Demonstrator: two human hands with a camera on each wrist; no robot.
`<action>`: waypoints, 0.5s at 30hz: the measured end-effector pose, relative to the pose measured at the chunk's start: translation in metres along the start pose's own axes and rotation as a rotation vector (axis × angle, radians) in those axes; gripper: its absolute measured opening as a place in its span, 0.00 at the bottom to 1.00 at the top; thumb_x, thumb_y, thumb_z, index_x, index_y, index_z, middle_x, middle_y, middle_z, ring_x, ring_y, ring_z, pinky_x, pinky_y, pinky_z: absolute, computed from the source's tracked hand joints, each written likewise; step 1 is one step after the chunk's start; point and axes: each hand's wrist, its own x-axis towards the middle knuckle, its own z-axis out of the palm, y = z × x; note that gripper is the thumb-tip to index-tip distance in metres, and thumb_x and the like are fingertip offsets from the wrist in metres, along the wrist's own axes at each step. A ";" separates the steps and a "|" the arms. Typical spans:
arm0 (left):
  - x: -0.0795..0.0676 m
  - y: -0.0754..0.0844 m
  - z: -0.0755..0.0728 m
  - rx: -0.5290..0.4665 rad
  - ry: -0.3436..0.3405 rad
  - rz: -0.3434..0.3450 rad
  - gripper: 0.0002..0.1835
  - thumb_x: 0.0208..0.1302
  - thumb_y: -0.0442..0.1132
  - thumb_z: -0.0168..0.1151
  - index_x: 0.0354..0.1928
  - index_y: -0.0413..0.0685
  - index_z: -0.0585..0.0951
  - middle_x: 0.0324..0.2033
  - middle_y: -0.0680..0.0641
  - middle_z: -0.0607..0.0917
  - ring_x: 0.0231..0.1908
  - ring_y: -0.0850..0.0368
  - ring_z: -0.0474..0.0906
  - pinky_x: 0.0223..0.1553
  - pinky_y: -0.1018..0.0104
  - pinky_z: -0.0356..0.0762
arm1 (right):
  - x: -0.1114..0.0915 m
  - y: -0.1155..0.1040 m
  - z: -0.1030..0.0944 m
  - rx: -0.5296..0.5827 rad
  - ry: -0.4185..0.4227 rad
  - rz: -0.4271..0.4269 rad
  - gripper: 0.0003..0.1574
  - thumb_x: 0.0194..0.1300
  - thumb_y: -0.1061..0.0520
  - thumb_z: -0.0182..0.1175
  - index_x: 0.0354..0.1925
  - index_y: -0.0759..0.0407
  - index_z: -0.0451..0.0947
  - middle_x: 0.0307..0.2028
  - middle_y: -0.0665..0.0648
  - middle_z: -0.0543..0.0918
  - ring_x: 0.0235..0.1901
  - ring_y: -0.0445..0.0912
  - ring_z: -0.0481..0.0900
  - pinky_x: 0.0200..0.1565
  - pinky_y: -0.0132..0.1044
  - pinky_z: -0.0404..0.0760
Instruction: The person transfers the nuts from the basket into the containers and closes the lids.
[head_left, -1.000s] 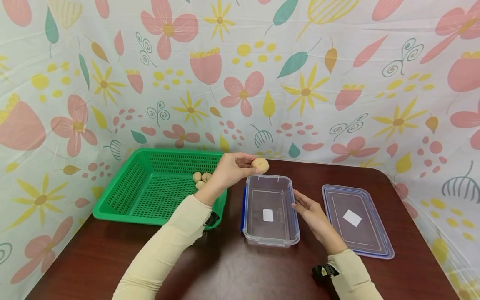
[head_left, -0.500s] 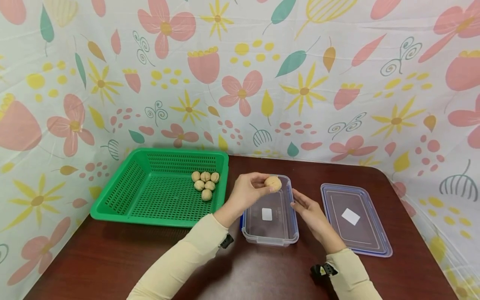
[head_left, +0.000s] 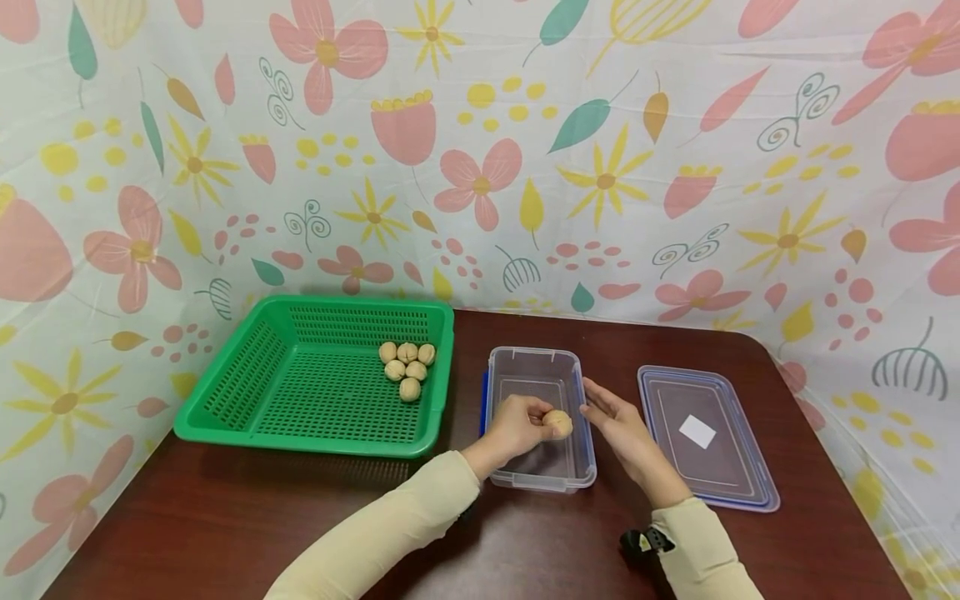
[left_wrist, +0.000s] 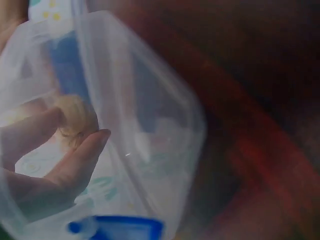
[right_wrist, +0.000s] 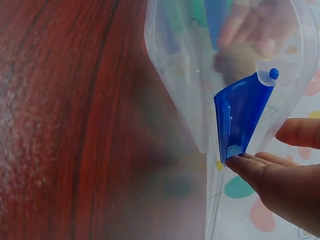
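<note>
My left hand (head_left: 517, 431) pinches a walnut (head_left: 557, 425) between thumb and fingers, down inside the walls of a clear plastic storage box (head_left: 532, 481). The left wrist view shows that same walnut (left_wrist: 77, 117) at the fingertips, seen partly through the box's side. On the box's right side, my right hand (head_left: 622, 433) rests with fingers fairly straight. Up close in the right wrist view, its fingertips meet a blue hinged clip (right_wrist: 245, 112), the thumb near the rim. Several walnuts (head_left: 408, 389) sit at the right end of a green plastic basket (head_left: 307, 442).
A clear lid (head_left: 705, 479) with a blue seal and a white label lies right of the box. Dark wooden table (head_left: 225, 525) carries everything. A flowered cloth (head_left: 480, 250) hangs behind and at the sides.
My left hand has carried the walnut from the box's far left corner right and down into the box. The walnuts in the basket have come into view. My right hand stays by the box.
</note>
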 end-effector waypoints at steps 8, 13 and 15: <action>0.000 -0.013 0.007 0.194 -0.083 0.000 0.14 0.45 0.30 0.77 0.36 0.33 0.86 0.31 0.43 0.88 0.31 0.60 0.83 0.31 0.77 0.77 | -0.001 -0.001 0.001 0.017 0.000 -0.006 0.35 0.73 0.65 0.47 0.73 0.70 0.49 0.71 0.69 0.53 0.71 0.57 0.51 0.70 0.51 0.51; 0.000 -0.011 0.007 0.343 -0.124 0.046 0.14 0.43 0.35 0.79 0.35 0.40 0.88 0.31 0.49 0.88 0.31 0.62 0.82 0.31 0.78 0.74 | -0.001 -0.002 0.001 0.014 0.004 0.012 0.35 0.74 0.64 0.47 0.73 0.69 0.48 0.72 0.68 0.53 0.72 0.56 0.51 0.70 0.51 0.50; 0.000 -0.010 0.007 0.379 -0.139 0.072 0.14 0.43 0.35 0.79 0.35 0.41 0.88 0.30 0.50 0.88 0.32 0.61 0.83 0.32 0.78 0.73 | -0.001 -0.002 0.001 0.010 0.002 0.012 0.35 0.74 0.64 0.47 0.73 0.69 0.48 0.72 0.68 0.53 0.72 0.56 0.51 0.70 0.51 0.50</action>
